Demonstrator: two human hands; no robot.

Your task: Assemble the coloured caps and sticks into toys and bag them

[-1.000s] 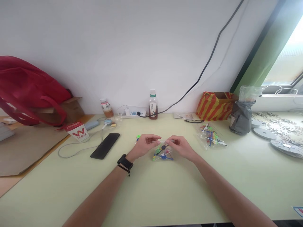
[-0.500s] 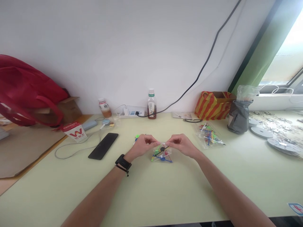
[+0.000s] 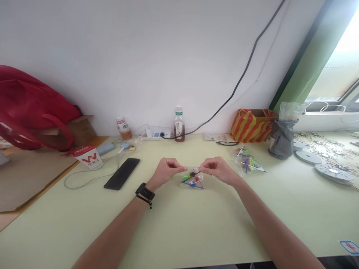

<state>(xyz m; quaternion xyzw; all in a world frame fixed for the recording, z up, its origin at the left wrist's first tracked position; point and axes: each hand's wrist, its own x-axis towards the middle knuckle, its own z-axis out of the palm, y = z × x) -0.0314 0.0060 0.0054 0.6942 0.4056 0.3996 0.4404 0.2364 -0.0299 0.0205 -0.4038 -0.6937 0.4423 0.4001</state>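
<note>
A small clear plastic bag (image 3: 192,179) hangs between my two hands above the table. Inside it show colourful plastic pieces in blue, red, green, yellow, white and black. My left hand (image 3: 167,172), with a black watch (image 3: 145,191) at its wrist, pinches the bag's top left corner between thumb and finger. At the top right corner my right hand (image 3: 218,170) pinches it the same way. The top edge is stretched fairly straight between them. More bags of similar pieces (image 3: 248,160) lie on the table to the right of my right hand.
A black phone (image 3: 122,173) and a red-and-white box (image 3: 88,157) lie left on the pale table (image 3: 179,231). Bottles (image 3: 179,125), a power strip (image 3: 159,132) and a striped bag (image 3: 252,125) line the wall. Grey discs (image 3: 333,172) sit at the right.
My hands have drawn slightly apart, and the bag's top edge is now pulled straighter. Green pieces behind my left hand are now mostly hidden.
</note>
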